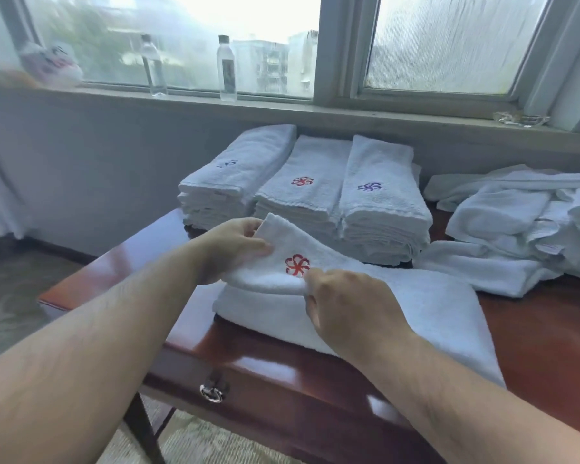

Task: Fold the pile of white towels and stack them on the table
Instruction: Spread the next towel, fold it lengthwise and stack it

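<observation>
Both bare forearms reach forward from the lower corners, converging toward centre. Left hand (233, 244) palm turned inward, thumb on top, fingers (248, 226) curled, pinching a fold of white terry towel (416, 296). Right hand (352, 309) back up, knuckles raised, fingers tucked under, gripping the same towel's near edge

The unfolded pile (529, 226) runs off the right edge; windowsill bundle (52, 63) is blurred.

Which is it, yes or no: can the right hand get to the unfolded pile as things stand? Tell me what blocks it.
Probably yes, once freed. The right hand now pinches the towel being folded, so it must let go first. The unfolded pile lies on its side of the table, with nothing standing between.
</observation>
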Available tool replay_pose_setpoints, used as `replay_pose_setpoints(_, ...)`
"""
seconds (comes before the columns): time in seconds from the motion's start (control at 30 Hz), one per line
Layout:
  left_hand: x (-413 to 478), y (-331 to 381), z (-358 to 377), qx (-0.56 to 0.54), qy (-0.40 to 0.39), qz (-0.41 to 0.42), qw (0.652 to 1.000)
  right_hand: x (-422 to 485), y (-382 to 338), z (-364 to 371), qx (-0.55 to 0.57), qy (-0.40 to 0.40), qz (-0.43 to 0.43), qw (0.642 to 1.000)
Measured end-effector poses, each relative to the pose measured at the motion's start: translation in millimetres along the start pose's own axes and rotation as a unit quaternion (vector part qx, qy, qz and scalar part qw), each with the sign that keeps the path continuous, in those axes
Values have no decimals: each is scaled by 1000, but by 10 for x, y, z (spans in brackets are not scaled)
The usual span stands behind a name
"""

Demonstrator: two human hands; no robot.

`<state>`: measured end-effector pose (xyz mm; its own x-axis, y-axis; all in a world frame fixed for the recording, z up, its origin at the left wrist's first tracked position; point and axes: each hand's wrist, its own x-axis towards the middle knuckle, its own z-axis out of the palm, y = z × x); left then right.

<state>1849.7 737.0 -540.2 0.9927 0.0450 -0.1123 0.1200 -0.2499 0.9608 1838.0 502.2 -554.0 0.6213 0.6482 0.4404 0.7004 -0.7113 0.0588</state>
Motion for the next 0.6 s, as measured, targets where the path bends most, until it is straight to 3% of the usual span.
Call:
replay_pose_setpoints(0.17,0,-134,-85,-18,0,-8,1000,50,-90,26,32,-27,-20,999)
replay_pose_setpoints(0.33,3,-154,-83,100,74,-21,992,56,-105,63,59,-97,-44,993)
replay_pose_setpoints(0.47,-7,-189,-32,126,111,-33,985,53,-81,85,53,-122,-45,990)
replay_pose_setpoints(0.53,5,-211,4,204,138,-28,969,48,-65,61,63,-129,-37,989)
replay_pose_setpoints(0.6,26,-222,58,319,182,-28,930,48,-44,3,96,-154,-10,983)
